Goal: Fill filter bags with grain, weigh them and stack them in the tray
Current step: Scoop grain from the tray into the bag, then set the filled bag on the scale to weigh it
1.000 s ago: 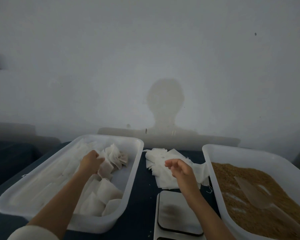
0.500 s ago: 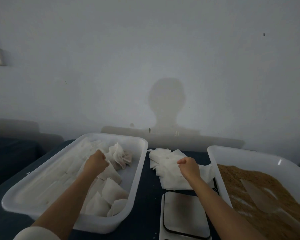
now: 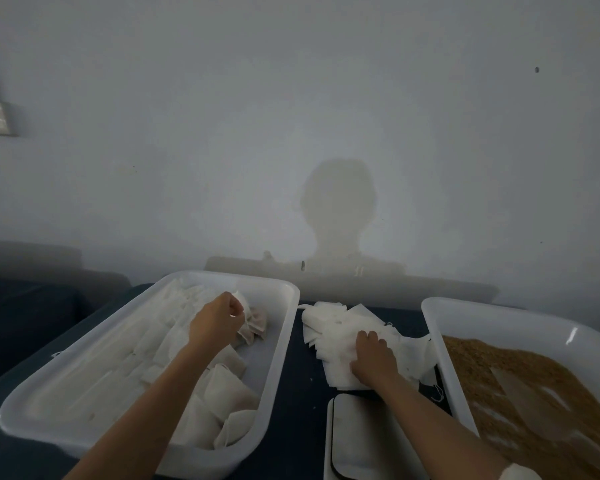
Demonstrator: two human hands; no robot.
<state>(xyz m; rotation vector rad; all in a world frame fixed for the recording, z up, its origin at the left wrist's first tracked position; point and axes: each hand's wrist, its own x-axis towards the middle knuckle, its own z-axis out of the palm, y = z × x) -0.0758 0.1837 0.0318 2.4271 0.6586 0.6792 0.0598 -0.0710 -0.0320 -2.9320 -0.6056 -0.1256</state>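
Filter bags (image 3: 347,327) lie loose under your right hand (image 3: 373,358), fingers curled into the pile. Your left hand (image 3: 215,323) pinches a filled bag (image 3: 253,323) over the tray (image 3: 284,299). Stacking is in hand; next, separate one empty bag.

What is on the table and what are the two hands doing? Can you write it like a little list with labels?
left tray: white plastic tray holding filled white filter bags
left hand: left hand pinches a filled bag inside that tray
middle: loose pile of flat empty white filter bags on the dark table
right hand: right hand rests on the pile, fingers curled into the empty bags
right tray: white plastic tub of brown grain with a scoop lying in it
front: flat grey scale, nothing on it
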